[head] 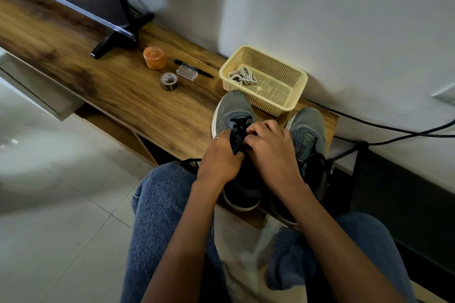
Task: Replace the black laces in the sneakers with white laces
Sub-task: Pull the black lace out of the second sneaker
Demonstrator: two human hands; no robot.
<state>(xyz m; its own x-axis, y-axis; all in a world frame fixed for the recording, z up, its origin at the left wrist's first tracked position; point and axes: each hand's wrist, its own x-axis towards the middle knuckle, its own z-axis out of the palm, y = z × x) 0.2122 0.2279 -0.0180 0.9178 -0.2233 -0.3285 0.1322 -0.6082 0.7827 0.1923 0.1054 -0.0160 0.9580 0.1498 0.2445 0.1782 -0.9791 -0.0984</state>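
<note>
Black laces (238,130) were still threaded through the left sneaker (234,115), which stood just in front of the yellow basket (299,79) on the wooden shelf (138,96). The left hand (219,157) had its fingers curled round a bunch of lace and tongue at the shoe's throat; the right hand (270,147) lay over the same spot with fingers bent, seemingly pinching lace, though the fingertips were hidden. The right sneaker (307,128) sat beside the basket's near right corner, apparently untouched. White laces (242,76) lay coiled inside the basket at its far left end. Left of the basket rested a marker (194,68), a clear box (187,72), a tape roll (169,80) and an orange jar (154,57).

By my judgement, unlacing had barely begun. The risks: a hard tug could tighten a crossing and jam the lace in an eyelet, or drag the shoe off the shelf edge, since its heel overhung toward the knees. A loose black end trailing by the left knee could snag.
</note>
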